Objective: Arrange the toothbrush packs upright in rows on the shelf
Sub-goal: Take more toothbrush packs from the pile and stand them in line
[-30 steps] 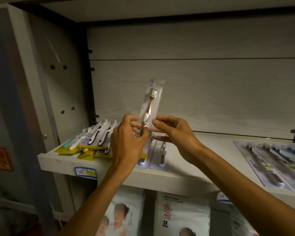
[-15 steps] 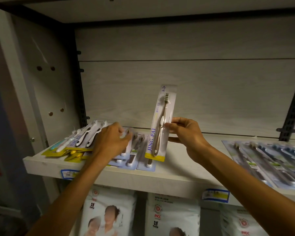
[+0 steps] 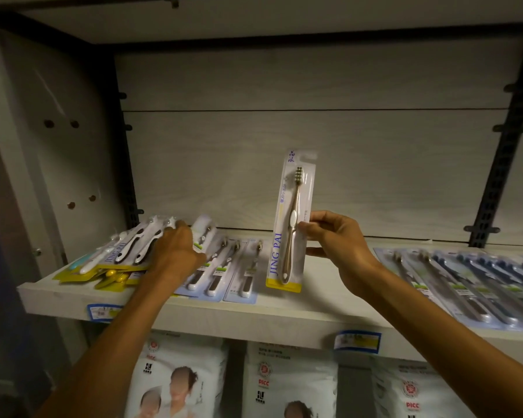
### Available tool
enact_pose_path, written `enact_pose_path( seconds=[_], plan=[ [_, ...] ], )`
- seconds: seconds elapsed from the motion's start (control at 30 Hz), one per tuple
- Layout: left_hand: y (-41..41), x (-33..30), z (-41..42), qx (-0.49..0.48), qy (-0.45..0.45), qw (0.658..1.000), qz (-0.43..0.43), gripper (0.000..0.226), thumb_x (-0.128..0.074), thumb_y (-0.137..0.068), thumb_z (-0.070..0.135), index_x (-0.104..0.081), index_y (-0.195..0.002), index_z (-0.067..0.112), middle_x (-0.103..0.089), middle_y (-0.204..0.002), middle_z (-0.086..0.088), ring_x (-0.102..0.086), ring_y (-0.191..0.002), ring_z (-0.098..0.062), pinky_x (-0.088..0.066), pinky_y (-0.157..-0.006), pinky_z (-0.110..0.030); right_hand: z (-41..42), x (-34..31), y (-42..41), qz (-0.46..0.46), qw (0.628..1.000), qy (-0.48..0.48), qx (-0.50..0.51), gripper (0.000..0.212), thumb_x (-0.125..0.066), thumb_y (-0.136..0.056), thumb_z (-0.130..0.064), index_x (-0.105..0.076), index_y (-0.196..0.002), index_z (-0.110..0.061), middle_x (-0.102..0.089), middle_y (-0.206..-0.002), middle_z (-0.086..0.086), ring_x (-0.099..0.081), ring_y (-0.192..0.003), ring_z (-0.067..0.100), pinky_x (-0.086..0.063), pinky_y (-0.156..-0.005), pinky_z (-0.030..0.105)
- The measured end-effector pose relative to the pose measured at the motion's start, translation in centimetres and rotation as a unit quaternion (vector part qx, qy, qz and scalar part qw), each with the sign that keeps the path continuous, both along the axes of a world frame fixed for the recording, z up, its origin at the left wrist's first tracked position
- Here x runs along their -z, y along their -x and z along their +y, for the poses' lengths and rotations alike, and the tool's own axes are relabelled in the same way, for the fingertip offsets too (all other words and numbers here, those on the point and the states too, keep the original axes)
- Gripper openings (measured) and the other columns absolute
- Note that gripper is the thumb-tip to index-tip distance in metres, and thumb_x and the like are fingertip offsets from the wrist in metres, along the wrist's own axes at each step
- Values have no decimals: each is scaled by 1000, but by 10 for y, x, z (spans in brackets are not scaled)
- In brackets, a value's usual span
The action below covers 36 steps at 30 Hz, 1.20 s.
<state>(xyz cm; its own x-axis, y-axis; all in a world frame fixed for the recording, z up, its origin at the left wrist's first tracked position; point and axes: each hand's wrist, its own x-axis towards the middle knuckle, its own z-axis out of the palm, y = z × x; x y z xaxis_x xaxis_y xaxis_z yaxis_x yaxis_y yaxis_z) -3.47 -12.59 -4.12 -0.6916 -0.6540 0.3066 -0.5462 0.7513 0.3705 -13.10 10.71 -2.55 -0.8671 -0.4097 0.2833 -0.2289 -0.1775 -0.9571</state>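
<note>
Right hand (image 3: 337, 242) pinching gold toothbrush pack (image 3: 290, 224) by its right edge, pack upright, lower edge just above the shelf (image 3: 299, 309). Left hand (image 3: 175, 254) resting on yellow-backed packs (image 3: 124, 254) piled at shelf's left end. Blue-backed packs (image 3: 224, 273) lying flat between the hands; more flat packs (image 3: 465, 285) at far right. White bagged goods (image 3: 287, 384) on level below.

Dim, warm light is falling from the front, leaving the left corner sinking into shadow; wide-angle distortion is bending the shelf (image 3: 284, 315) edges, and the margins are blurring softly.
</note>
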Motion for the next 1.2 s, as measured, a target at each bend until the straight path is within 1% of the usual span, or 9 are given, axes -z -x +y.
enact_pose_path(
  seconds=[0.13, 0.27, 0.37, 0.53, 0.77, 0.9, 1.07, 1.13, 1.2],
  plan=[
    [-2, 1, -6, 33, -65, 980, 185, 56, -77, -76, 21, -42, -115, 0, -55, -114, -22, -58, -95, -36, -44, -64, -35, 10, 0, 1, 5, 1000, -7, 5, 11, -63, -89, -6, -67, -98, -4, -72, -89, 7, -70, -78, 14, -59, -64, 26],
    [3, 2, 16, 135, -214, 897, 363, 51, -76, -77, 18, -49, -119, 8, -63, -114, -9, -62, -95, -23, -48, -65, -25, 22, -3, 2, 12, 999, -15, 27, 9, -62, -89, -7, -67, -97, -7, -72, -92, 8, -70, -81, 15, -59, -63, 26],
    [12, 1, 50, 212, -328, 828, 403, 39, -71, -81, 11, -52, -115, 12, -65, -104, -4, -63, -83, -12, -52, -54, -17, 36, -6, 4, 17, 998, -23, 54, 13, -62, -89, -8, -67, -101, -6, -72, -94, 8, -70, -83, 15, -58, -63, 25],
    [31, 10, 101, 297, -404, 758, 417, 36, -65, -83, 3, -51, -116, 12, -65, -100, 2, -65, -86, -12, -54, -59, -16, 65, -12, 5, 28, 995, -31, 93, 9, -61, -90, -8, -66, -97, -8, -72, -90, 3, -70, -79, 12, -56, -59, 22],
    [45, 34, 139, 327, -443, 739, 388, 45, -67, -81, 4, -50, -122, 14, -63, -108, 2, -65, -90, -11, -57, -62, -20, 103, -22, 10, 34, 989, -86, 117, 6, -57, -91, -5, -62, -91, -8, -69, -86, 5, -69, -80, 16, -55, -64, 24],
    [46, 39, 138, 333, -455, 731, 385, 44, -67, -79, 1, -50, -119, 12, -64, -111, -6, -65, -93, -14, -56, -61, -19, 115, -18, 25, 11, 985, -124, 117, 14, -59, -89, 0, -62, -103, 3, -67, -82, 9, -68, -74, 19, -57, -64, 28],
    [43, 39, 137, 346, -445, 743, 362, 45, -67, -80, 1, -49, -120, 14, -63, -109, -1, -65, -89, -7, -59, -64, -23, 118, 1, 44, -16, 962, -247, 120, 39, -62, -88, -1, -50, -124, 3, -66, -103, 18, -67, -81, 21, -57, -74, 32],
    [42, 38, 137, 352, -447, 737, 364, 44, -66, -80, 0, -49, -117, 16, -63, -109, 0, -65, -91, -8, -59, -64, -23, 117, 10, 51, 1, 946, -291, 140, 39, -64, -87, -3, -52, -124, 3, -66, -105, 19, -67, -83, 23, -57, -73, 31],
    [42, 38, 137, 360, -446, 735, 362, 44, -66, -80, 0, -48, -117, 17, -62, -109, 1, -65, -92, -9, -58, -64, -21, 117, 16, 58, 21, 930, -327, 167, 39, -66, -86, -7, -56, -123, 0, -68, -107, 18, -67, -91, 25, -57, -82, 36]
  ],
)
